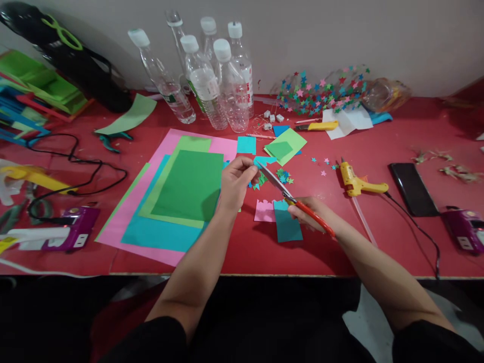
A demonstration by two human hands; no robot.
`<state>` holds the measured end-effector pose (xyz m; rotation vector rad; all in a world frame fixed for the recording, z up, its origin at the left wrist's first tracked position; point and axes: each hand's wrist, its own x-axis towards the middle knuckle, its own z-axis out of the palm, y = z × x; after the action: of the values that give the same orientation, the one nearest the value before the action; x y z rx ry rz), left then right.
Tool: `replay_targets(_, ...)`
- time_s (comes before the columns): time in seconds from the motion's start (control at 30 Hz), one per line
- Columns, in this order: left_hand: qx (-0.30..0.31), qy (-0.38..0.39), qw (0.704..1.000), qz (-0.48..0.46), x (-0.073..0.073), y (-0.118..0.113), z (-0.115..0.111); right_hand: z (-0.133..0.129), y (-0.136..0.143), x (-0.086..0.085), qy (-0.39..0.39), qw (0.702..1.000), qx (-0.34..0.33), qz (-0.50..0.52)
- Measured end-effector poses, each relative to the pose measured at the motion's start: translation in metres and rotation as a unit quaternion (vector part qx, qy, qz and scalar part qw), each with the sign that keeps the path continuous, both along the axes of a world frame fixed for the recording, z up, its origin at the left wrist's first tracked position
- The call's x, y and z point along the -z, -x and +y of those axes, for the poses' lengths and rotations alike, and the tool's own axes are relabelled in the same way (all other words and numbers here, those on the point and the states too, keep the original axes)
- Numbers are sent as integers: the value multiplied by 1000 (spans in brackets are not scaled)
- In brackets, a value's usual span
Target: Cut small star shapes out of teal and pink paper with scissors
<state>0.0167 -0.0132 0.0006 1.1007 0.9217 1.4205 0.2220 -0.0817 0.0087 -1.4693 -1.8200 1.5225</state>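
My left hand [238, 179] pinches a small light-blue paper piece [265, 160] over the middle of the red table. My right hand [310, 212] is wrapped round the handles of red-handled scissors [313, 219], whose blades point up and left to the paper's edge. Small cut stars [284, 176] in green and blue lie just beyond the blades. Nearer the table's front edge are a pink piece with a jagged edge [264, 210] and a teal piece [288, 224]. Stacked sheets with dark green [189, 184] on top lie left of my left hand.
Several plastic bottles [206, 85] stand at the back. A yellow glue gun [359, 182], its cord and a black phone [413, 189] lie right. A yellow cutter [321, 126] lies behind. Purple power box [81, 227] and cables are left.
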Motion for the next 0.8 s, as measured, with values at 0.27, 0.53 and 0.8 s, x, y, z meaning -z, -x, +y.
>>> replay_targets(0.27, 29, 35, 999, -28, 2, -3, 0, 1, 3, -3, 11, 1000, 10, -2)
replay_targets(0.53, 8, 22, 1000, -19, 3, -3, 0, 2, 4, -3, 11, 1000, 12, -8)
replay_targets(0.8, 1, 27, 1000, -10, 3, -3, 1, 1, 5, -3, 35, 999, 25, -6)
